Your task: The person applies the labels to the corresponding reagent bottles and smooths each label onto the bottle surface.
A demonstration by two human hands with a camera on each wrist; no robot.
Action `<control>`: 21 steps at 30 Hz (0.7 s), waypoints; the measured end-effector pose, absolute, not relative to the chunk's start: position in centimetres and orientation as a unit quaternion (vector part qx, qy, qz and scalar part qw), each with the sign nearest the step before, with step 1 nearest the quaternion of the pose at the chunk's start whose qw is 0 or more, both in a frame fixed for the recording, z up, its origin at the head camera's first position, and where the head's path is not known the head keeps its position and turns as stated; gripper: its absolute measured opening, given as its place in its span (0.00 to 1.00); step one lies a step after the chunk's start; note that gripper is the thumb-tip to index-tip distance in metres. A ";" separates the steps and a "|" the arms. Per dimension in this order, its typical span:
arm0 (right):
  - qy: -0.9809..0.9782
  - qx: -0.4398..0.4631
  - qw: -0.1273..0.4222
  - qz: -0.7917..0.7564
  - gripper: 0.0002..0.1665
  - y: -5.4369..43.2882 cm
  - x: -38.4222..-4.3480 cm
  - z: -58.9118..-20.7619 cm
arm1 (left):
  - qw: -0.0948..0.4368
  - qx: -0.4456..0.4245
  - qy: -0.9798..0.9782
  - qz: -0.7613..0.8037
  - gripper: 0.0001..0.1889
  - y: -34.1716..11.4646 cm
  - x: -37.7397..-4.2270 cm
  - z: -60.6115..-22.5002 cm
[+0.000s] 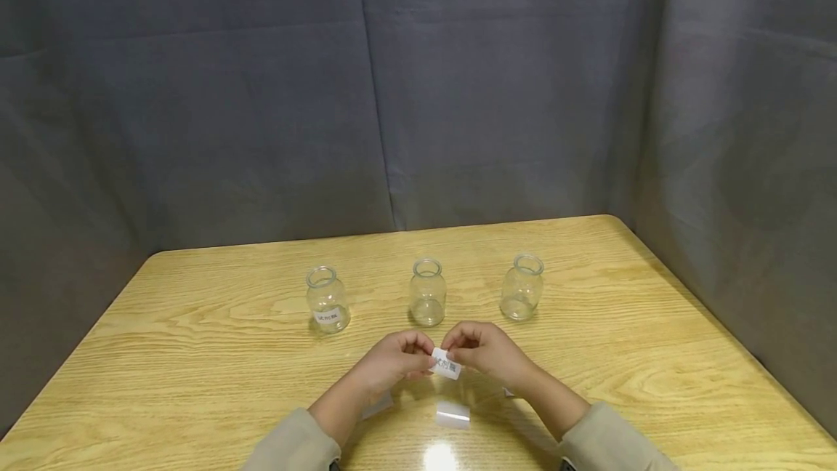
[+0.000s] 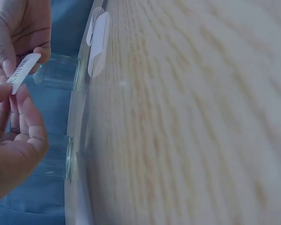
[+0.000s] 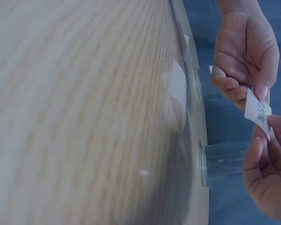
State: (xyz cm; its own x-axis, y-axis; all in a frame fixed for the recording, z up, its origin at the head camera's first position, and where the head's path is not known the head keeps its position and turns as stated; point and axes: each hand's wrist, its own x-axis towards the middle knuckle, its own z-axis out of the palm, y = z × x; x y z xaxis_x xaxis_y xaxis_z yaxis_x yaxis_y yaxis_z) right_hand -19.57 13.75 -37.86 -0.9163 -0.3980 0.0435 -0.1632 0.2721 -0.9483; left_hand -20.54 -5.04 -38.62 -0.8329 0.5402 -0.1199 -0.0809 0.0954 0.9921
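On the wooden table (image 1: 222, 311), can count three clear glass jars (image 1: 428, 296), upright and spaced apart, with one stuck-on tag (image 1: 328, 316) on the left one. Nearer, can see three white slips (image 1: 453, 414), two partly hidden by the arms. Above the table, before the middle jar, with the left hand (image 1: 394, 362), pinches one printed label (image 1: 446, 364) by its left edge; with the right hand (image 1: 487, 352), by its upper edge, both with fingers curled, thumbs closed on it.
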 end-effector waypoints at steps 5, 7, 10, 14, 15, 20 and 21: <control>0.776 -0.136 0.083 -0.610 0.11 13.5 -19.6 -37.9 | 0.214 0.147 0.703 0.662 0.08 -5.0 -20.9 -39.1; 0.762 -0.119 0.082 -0.631 0.12 13.4 -19.7 -37.9 | 0.203 0.138 0.703 0.668 0.07 -5.0 -21.1 -39.2; 0.746 -0.102 0.084 -0.653 0.12 13.3 -19.9 -38.2 | 0.189 0.132 0.703 0.673 0.07 -4.9 -21.2 -39.3; 0.743 -0.092 0.084 -0.658 0.11 13.1 -20.2 -38.4 | 0.169 0.121 0.702 0.681 0.07 -4.6 -21.4 -39.4; 0.745 -0.090 0.084 -0.656 0.10 13.1 -20.3 -38.5 | 0.164 0.117 0.703 0.682 0.07 -4.6 -21.5 -39.4; 0.757 -0.069 0.067 -0.646 0.08 12.6 -21.0 -38.6 | 0.145 0.099 0.716 0.675 0.07 -4.3 -22.0 -39.3; 0.758 -0.063 0.062 -0.646 0.08 12.5 -21.1 -38.6 | 0.141 0.096 0.720 0.673 0.07 -4.3 -22.1 -39.2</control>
